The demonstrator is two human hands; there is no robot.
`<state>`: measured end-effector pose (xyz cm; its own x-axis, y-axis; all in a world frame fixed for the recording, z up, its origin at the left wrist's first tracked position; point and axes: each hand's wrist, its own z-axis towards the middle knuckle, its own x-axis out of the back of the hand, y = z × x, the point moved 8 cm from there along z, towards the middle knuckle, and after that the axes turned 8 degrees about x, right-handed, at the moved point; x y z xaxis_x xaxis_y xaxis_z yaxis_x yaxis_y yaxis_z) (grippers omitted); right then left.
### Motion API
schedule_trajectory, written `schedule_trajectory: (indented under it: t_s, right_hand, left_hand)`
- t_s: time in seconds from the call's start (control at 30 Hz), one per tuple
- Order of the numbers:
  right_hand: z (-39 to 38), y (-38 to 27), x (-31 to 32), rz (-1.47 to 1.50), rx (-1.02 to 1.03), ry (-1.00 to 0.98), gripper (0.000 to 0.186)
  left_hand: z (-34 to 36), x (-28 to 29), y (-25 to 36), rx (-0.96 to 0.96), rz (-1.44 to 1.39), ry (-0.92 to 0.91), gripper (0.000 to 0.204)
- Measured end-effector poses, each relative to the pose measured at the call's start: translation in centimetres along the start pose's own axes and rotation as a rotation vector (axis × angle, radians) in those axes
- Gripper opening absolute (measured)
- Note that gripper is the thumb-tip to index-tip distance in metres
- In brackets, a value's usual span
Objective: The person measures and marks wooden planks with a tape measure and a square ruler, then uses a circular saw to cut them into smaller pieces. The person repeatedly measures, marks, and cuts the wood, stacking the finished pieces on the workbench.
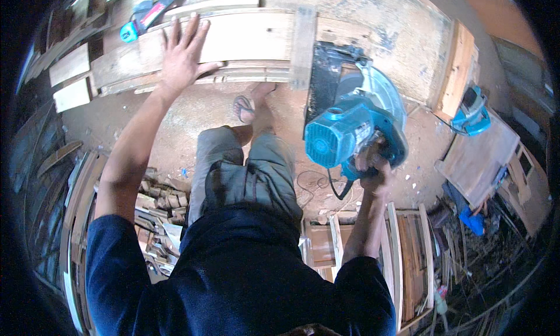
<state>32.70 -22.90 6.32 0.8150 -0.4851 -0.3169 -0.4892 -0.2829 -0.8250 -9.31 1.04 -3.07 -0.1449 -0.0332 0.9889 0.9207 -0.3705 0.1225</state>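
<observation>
My left hand (185,51) lies spread and flat on a pale wooden board (248,35), which rests along the near edge of the workbench. My right hand (374,165) is wrapped around the rear handle of a teal circular saw (335,136). The dark base plate (322,73) of the saw is at the bench's near edge, just right of a short greyish wooden strip (303,47) lying across the boards. The saw's blade is partly hidden by its guard, and I cannot tell whether it touches wood.
A teal tool (140,22) lies on the bench beyond my left hand. Another teal power tool (471,113) is at the bench's right end, near a brown panel (481,155). A black cord (339,190) hangs below the saw. Wood offcuts (163,199) are piled at left.
</observation>
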Motion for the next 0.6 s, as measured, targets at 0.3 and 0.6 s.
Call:
schedule_trajectory:
  t_s: [0.3,0.6]
  right_hand:
    - [-1.0,1.0,2.7,0.101,-0.013,-0.044,0.047]
    - [-0.4,-0.5,0.4,0.001,0.077,-0.008,0.041]
  left_hand:
    - [-1.3,3.4,-2.8,0.190,-0.068,0.119,0.106]
    - [-6.5,-2.3,-16.2,1.146,-0.729,0.304,0.049]
